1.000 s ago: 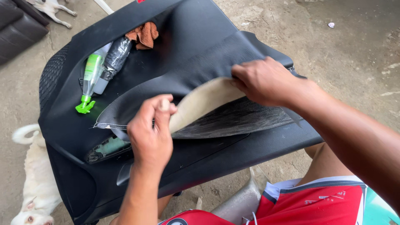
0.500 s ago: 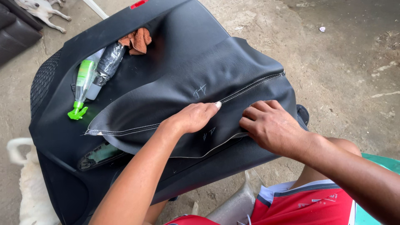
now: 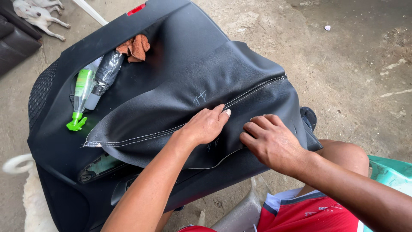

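Note:
A black car door panel (image 3: pixel 56 141) lies across my lap. Over its middle is draped a black leather cover (image 3: pixel 180 103) with a white stitched seam and chalk marks. My left hand (image 3: pixel 206 126) lies flat on the cover just below the seam, fingers together and pressing down. Beside it, my right hand (image 3: pixel 271 142) presses its fingertips on the cover's lower right part. Neither hand holds anything.
A green-capped spray bottle (image 3: pixel 81 96), a dark wrapped bottle (image 3: pixel 106 71) and an orange rag (image 3: pixel 136 47) rest on the panel's far left. A white dog (image 3: pixel 36 15) lies on the concrete at top left, another white dog (image 3: pixel 32 202) at lower left. A green stool (image 3: pixel 392 174) is at right.
The cover was folded back, held up by both hands with its pale underside showing. It has been laid flat over the panel and both hands now press on it.

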